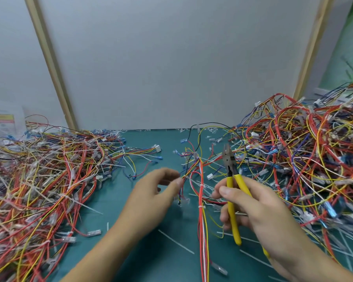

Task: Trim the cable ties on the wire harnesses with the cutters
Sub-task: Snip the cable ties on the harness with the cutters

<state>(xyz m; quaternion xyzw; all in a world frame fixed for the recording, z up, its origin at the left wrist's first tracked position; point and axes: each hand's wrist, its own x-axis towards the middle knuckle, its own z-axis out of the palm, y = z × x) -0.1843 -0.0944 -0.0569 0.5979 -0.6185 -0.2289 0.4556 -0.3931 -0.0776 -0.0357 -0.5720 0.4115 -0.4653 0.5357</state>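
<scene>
Left hand: we are seeing the left hand (155, 192) hovering over the mat with its fingers loosely curved and the fingertips right at the wires of the middle harness; it is motion-blurred, so we cannot tell whether it is pinching a wire.
Right hand: the right hand (259, 208) is gripping the cutters (229, 180), thumb lying across the yellow handles and fingers curling round from below.
Cutters: the dark head is pointing away from us, above the mat and just right of the middle harness; the handles are standing spread.
Middle harness: the middle harness (201, 220), a bundle of red, white and yellow wires, is lying between the two hands and running toward us, with a white cable tie (200, 206) cinching it.
Left pile: a tangled left pile (39, 169) of harnesses is spreading over the mat, tie tails sticking out.
Right pile: a taller right pile (306, 155) is heaping up beside the right hand.
Mat: the green mat (151, 251) is carrying both piles and scattered white offcuts (175, 242).
Backdrop: a pale panel (171, 68) is standing behind the mat.
</scene>
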